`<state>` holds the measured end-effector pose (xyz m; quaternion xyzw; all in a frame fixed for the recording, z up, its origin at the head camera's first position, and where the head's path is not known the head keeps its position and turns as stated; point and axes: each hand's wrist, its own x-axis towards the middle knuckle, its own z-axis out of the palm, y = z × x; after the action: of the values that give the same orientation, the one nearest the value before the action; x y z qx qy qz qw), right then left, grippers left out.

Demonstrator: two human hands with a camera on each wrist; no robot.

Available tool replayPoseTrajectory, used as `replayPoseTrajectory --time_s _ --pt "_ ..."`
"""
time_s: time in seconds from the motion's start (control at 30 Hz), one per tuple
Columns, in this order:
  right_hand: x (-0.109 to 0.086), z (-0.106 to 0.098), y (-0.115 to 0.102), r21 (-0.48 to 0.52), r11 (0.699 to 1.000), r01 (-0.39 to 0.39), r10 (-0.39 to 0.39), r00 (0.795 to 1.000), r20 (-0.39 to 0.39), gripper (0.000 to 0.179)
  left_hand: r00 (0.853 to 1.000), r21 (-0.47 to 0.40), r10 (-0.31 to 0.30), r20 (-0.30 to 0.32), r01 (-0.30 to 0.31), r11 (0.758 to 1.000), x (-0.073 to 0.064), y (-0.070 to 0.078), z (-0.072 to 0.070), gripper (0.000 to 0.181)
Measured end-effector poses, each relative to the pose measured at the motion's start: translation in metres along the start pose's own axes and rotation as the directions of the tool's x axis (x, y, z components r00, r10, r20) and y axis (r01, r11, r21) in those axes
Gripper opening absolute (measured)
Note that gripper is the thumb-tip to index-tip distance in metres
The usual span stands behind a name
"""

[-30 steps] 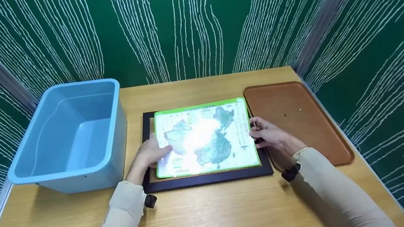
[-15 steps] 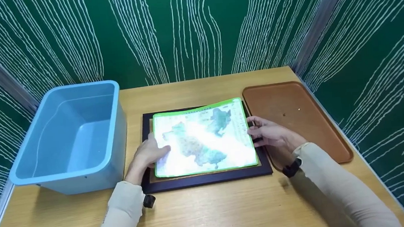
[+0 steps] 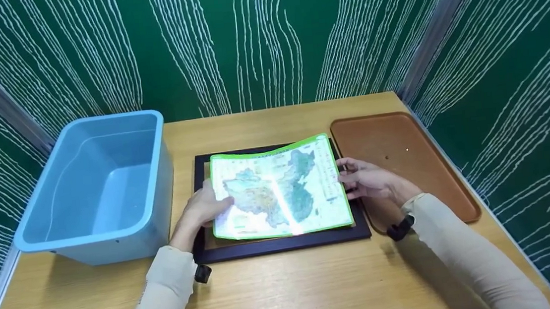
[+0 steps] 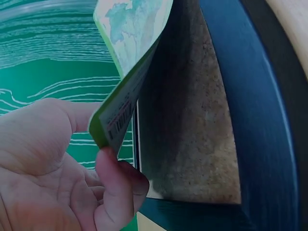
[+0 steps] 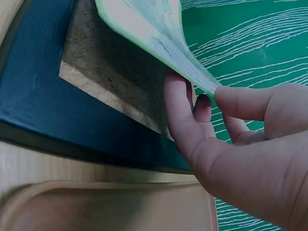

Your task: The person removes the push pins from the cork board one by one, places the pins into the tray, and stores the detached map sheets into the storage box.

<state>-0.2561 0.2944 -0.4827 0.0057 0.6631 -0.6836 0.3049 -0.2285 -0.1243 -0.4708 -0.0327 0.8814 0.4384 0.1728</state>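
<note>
A glossy map sheet (image 3: 254, 196) with a green border spans the space between both hands in the head view, its middle sagging. My left hand (image 3: 204, 206) pinches its left edge, thumb on top and fingers underneath. At the opposite edge, my right hand (image 3: 371, 180) grips the sheet between thumb and fingers. Beneath lies a dark picture frame (image 3: 283, 245), with a speckled brown board (image 4: 199, 115) inside its border. Both wrist views show the sheet raised over that board, and the left one shows a barcode on its underside.
To the left stands a deep blue plastic bin (image 3: 83, 238). A brown tray (image 3: 392, 134) lies right of the frame, under the right forearm, with two tiny specks on it. Green walls with white wavy lines (image 3: 265, 41) enclose the wooden table (image 3: 292, 292).
The map sheet has bowed, its top edge now dipping in the middle where it was nearly straight. The glare on it has narrowed to a streak. Both hands stay nearly in place.
</note>
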Motion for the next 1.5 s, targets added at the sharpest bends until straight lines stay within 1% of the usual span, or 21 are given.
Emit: replayPoseTrajectory --time_s 0.17,0.33,0.57,0.73,0.9,1.03,1.1,1.2,1.33,1.4,1.5 --pt "0.000 0.002 -0.003 0.008 1.000 -0.008 0.008 1.000 0.001 0.034 1.000 0.027 -0.009 0.006 0.009 1.000 0.001 0.004 0.000 0.081" --pt "0.001 0.004 -0.002 0.023 1.000 -0.016 0.015 1.000 0.025 0.038 1.000 0.045 -0.003 -0.001 0.004 0.999 0.001 0.008 -0.003 0.081" --pt "0.002 0.008 0.001 0.005 0.999 -0.049 0.049 0.999 0.021 0.047 1.000 0.029 0.010 -0.002 -0.010 1.000 -0.001 0.006 -0.001 0.080" --pt "0.000 0.011 0.000 -0.030 0.998 -0.048 0.049 0.998 0.029 0.053 1.000 0.086 0.019 -0.019 -0.017 0.996 -0.005 0.008 -0.002 0.083" --pt "-0.004 0.013 -0.007 -0.020 0.999 -0.030 0.031 0.998 0.048 0.055 1.000 0.139 0.018 -0.023 -0.014 0.990 -0.010 0.015 -0.009 0.087" --pt "-0.009 0.013 -0.016 -0.023 0.999 -0.033 0.034 0.998 0.049 0.059 0.998 0.202 0.050 -0.041 -0.041 0.979 -0.012 0.022 -0.016 0.086" --pt "-0.011 0.013 -0.019 -0.032 0.999 -0.036 0.038 0.998 0.049 0.061 0.996 0.217 0.070 -0.046 -0.058 0.974 -0.014 0.026 -0.019 0.085" --pt "-0.014 0.016 -0.025 -0.031 0.999 -0.033 0.035 0.998 0.061 0.061 0.995 0.260 0.089 -0.048 -0.074 0.963 -0.018 0.031 -0.024 0.085" --pt "-0.019 0.022 -0.035 -0.016 1.000 -0.018 0.019 0.997 0.071 0.060 0.992 0.338 0.118 -0.053 -0.094 0.937 -0.022 0.040 -0.032 0.083" --pt "-0.022 0.024 -0.040 -0.017 1.000 -0.011 0.012 0.997 0.073 0.061 0.991 0.349 0.121 -0.057 -0.094 0.932 -0.024 0.044 -0.036 0.083" --pt "-0.026 0.028 -0.048 -0.025 1.000 -0.006 0.008 0.997 0.075 0.064 0.993 0.343 0.108 -0.057 -0.082 0.936 -0.029 0.051 -0.044 0.084"
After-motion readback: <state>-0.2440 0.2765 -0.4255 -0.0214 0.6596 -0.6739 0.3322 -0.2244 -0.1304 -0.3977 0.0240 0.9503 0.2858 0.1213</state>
